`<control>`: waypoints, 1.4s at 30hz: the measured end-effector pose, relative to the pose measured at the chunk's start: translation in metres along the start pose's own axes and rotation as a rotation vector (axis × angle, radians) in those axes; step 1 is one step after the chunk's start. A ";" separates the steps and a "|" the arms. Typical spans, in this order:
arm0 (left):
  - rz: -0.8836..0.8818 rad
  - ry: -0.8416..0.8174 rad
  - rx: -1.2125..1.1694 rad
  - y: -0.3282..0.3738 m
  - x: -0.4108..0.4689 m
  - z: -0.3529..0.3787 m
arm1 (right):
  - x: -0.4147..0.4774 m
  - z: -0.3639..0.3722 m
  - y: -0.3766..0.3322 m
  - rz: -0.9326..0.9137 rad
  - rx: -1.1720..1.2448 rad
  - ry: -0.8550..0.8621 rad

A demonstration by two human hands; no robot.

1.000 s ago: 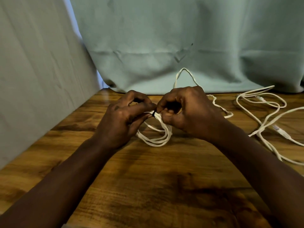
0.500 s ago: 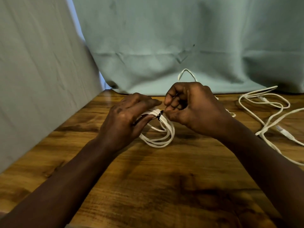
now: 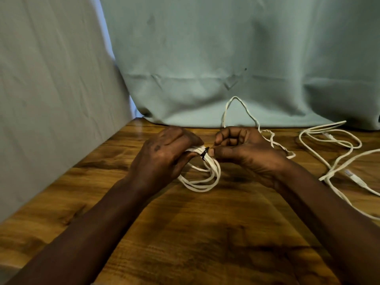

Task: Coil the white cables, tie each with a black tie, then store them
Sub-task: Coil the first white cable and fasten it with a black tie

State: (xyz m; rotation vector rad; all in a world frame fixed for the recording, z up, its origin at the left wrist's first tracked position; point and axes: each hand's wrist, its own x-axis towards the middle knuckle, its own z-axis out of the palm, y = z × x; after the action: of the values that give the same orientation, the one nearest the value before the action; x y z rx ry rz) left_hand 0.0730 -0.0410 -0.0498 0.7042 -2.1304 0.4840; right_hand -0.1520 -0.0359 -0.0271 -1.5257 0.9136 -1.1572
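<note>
1. Head view: left hand (image 3: 162, 159) grips the coiled cable (image 3: 203, 182) low over the table (image 3: 205, 243), bunching its loops so none springs loose.
2. Right hand (image 3: 242, 151) pinches the black tie (image 3: 204, 154) round the bundle, seemingly cinching it.
3. Loose cables (image 3: 333, 145) lie at right, untied.

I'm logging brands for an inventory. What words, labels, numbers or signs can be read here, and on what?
No readable text anywhere.
Coiled white cable, black tie, wooden table, cloth backdrop: no lettering.
Connectors on the loose white cables: too small and blurred to show any marking.
</note>
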 end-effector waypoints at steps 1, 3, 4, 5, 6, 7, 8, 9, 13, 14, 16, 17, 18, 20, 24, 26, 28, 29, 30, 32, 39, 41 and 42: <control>0.000 0.006 0.008 0.000 0.000 0.000 | 0.000 0.003 0.001 0.041 0.083 0.002; 0.000 0.024 0.028 0.000 0.000 0.000 | 0.000 0.007 0.002 0.112 0.227 0.016; -0.002 0.035 0.039 0.000 0.000 0.000 | 0.000 0.007 0.002 0.129 0.271 0.022; -0.008 0.047 0.048 0.001 -0.001 0.000 | 0.000 0.008 0.003 0.132 0.303 0.027; -0.014 0.061 0.057 0.001 0.000 0.001 | 0.000 0.008 0.004 0.128 0.327 0.032; -0.020 0.074 0.066 0.001 0.000 0.001 | 0.000 0.009 0.005 0.118 0.344 0.038; -0.023 0.086 0.071 0.002 0.000 0.001 | 0.000 0.009 0.006 0.109 0.356 0.045; -0.023 0.099 0.068 0.003 0.000 0.000 | 0.000 0.009 0.008 0.104 0.365 0.046; 0.026 0.099 0.029 0.002 -0.001 0.000 | 0.003 0.004 0.013 0.184 0.325 -0.041; 0.037 0.085 0.025 0.002 -0.002 0.001 | 0.003 0.002 0.013 0.209 0.303 -0.069; 0.043 0.064 0.024 0.002 -0.003 0.001 | 0.003 -0.001 0.014 0.234 0.277 -0.115; 0.038 0.062 0.027 0.002 -0.003 0.001 | 0.003 -0.002 0.013 0.236 0.268 -0.137; 0.031 0.066 0.029 0.003 -0.003 0.001 | 0.003 -0.002 0.013 0.235 0.260 -0.153; 0.039 0.081 0.031 0.003 -0.003 0.001 | 0.002 -0.001 0.013 0.216 0.247 -0.148; 0.027 0.107 0.034 0.005 -0.002 0.002 | 0.001 0.005 0.017 0.135 0.258 -0.056; -0.012 0.121 0.045 0.004 -0.002 0.001 | 0.000 0.012 0.020 0.077 0.249 0.026; -0.053 0.135 0.050 0.002 -0.003 0.001 | -0.001 0.021 0.021 -0.018 0.212 0.152; -0.078 0.147 0.040 0.001 -0.003 0.001 | -0.002 0.026 0.021 -0.085 0.176 0.218; -0.106 0.161 0.022 0.001 -0.004 0.002 | -0.003 0.030 0.020 -0.154 0.126 0.270; -0.164 0.191 -0.014 0.001 -0.005 0.003 | -0.005 0.035 0.019 -0.244 -0.002 0.313; -0.171 0.145 -0.023 -0.002 -0.005 0.001 | -0.004 0.035 0.013 -0.138 0.009 0.243; -0.122 0.119 0.011 -0.001 -0.005 0.001 | -0.002 0.028 0.009 0.005 0.113 0.196; -0.097 0.108 0.020 0.001 -0.005 0.001 | -0.001 0.023 0.007 0.091 0.171 0.158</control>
State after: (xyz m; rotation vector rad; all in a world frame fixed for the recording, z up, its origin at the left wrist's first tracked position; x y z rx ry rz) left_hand 0.0748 -0.0393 -0.0542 0.7721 -1.9834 0.4810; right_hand -0.1298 -0.0305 -0.0359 -1.2573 0.9528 -1.2696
